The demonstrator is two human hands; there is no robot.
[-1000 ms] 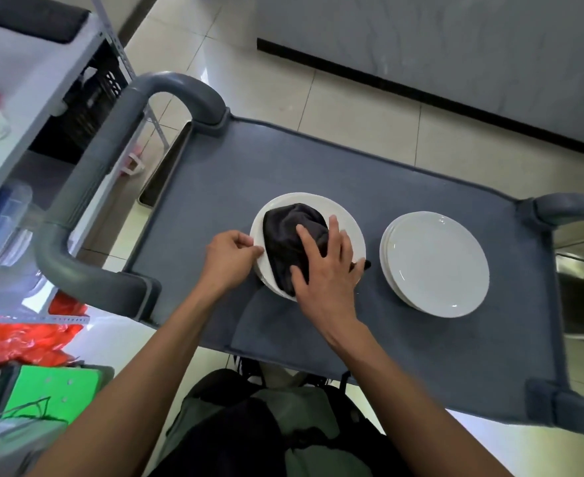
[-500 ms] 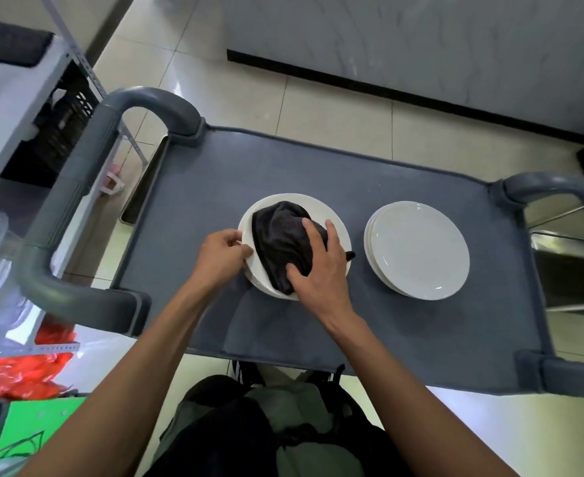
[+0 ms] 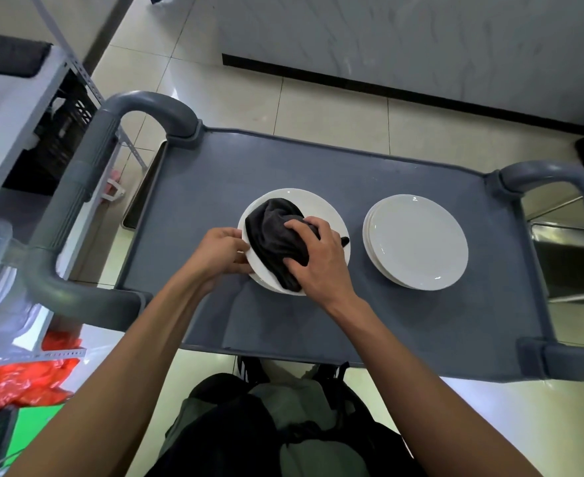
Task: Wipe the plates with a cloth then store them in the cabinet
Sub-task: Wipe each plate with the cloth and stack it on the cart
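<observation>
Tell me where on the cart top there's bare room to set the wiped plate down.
On the cart top, bare patches lie: the far strip behind both plate piles, the left part between the left handle and the plate being wiped, and the near right corner below the plate stack. The middle is crowded by both hands and the cloth.

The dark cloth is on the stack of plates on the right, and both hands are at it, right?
Not quite. The head view shows the dark cloth on the left plate, where the left hand and right hand work. The right stack of plates is bare.
</observation>
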